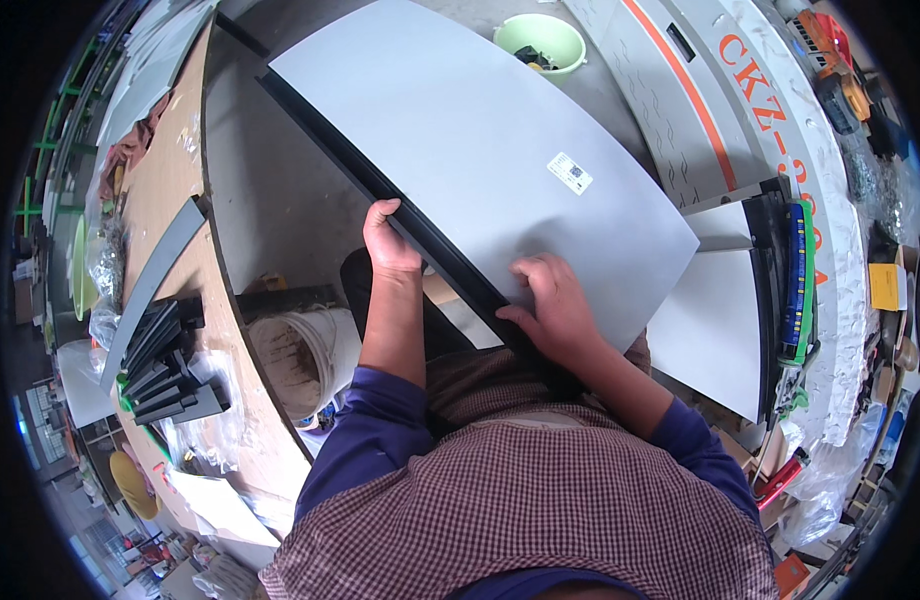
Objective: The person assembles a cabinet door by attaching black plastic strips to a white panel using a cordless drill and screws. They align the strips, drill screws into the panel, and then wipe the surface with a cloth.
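A large pale grey panel (pixel 460 127) bearing a small printed label (pixel 570 173) lies slanted in front of me. Along its near left edge runs a long black edge strip (pixel 340 150). My left hand (pixel 394 244) grips the strip near its middle, thumb on top and the fingers hidden underneath. Further down the same edge, my right hand (pixel 553 307) rests with its thumb on the black strip and its fingers curled over the panel's face. The strip's lower end is hidden by my right hand and wrist.
Black profile pieces (pixel 156 375) and a curved grey strip (pixel 156 277) lie on the wooden table (pixel 163 180) at left. A white bucket (pixel 306 360) stands beside it. A green basin (pixel 541 45) is beyond the panel. At right are more panels (pixel 707 322) and a green caulking gun (pixel 805 285).
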`<state>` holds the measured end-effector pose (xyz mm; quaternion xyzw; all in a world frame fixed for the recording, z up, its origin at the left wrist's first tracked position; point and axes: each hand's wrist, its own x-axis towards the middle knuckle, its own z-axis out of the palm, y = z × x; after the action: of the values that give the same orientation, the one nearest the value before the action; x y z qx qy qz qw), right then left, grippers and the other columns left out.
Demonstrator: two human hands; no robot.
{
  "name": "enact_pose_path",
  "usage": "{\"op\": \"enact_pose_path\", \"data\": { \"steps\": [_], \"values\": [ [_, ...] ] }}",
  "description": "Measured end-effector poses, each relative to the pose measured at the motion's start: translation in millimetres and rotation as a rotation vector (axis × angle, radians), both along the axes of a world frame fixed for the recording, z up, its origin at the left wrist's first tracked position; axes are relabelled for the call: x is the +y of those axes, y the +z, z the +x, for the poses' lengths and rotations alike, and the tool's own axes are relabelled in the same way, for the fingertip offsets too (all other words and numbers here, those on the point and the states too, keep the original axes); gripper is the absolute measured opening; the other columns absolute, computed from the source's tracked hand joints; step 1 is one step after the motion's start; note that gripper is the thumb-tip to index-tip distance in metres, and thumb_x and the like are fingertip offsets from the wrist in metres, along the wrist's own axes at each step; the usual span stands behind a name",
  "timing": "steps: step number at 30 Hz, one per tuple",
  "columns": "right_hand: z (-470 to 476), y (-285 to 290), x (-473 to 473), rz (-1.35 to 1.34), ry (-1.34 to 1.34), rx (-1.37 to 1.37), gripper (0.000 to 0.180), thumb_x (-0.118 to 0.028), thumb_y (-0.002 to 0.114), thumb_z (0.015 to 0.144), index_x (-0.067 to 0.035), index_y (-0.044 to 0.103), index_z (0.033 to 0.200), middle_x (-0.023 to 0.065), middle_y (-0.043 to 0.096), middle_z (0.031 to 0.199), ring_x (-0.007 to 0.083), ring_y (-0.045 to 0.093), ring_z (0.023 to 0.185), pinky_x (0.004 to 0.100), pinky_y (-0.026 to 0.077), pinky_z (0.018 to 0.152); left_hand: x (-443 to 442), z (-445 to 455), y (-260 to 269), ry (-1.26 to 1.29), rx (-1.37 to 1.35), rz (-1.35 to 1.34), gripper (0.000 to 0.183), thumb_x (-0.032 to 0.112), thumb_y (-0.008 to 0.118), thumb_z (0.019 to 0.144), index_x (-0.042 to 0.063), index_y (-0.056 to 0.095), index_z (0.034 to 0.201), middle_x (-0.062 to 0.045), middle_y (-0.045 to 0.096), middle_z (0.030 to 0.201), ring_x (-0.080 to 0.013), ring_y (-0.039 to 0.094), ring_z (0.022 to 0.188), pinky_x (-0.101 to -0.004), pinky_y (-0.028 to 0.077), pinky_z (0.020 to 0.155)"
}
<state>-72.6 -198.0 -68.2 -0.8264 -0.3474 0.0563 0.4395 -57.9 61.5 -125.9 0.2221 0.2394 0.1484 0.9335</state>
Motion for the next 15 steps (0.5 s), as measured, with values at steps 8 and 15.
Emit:
{"op": "enact_pose_path", "data": {
  "steps": [8,15],
  "values": [
    [0,-21,6,0.012,-0.100,-0.027,0.044,-0.014,0.077,0.074,-0.002,0.053,0.109,0.0176,0.057,0.103,0.0359,0.056,0.094,0.0421,0.047,0.081,-2,0,-6,-0.001,0.066,0.002,0.021,0.013,0.058,0.074,0.004,0.063,0.092,-0.007,0.065,0.085,-0.0244,0.063,0.080,-0.0357,0.053,0.074],
    [14,-26,-27,0.416,-0.407,0.449,0.012,-0.009,0.063,0.090,-0.002,0.056,0.097,0.0098,0.055,0.082,0.0172,0.055,0.072,0.0311,0.047,0.067,3,0,-10,0.026,0.050,0.043,0.027,0.013,0.059,0.075,0.003,0.064,0.099,-0.008,0.067,0.096,-0.0262,0.063,0.091,-0.0378,0.051,0.085]
  ]
}}
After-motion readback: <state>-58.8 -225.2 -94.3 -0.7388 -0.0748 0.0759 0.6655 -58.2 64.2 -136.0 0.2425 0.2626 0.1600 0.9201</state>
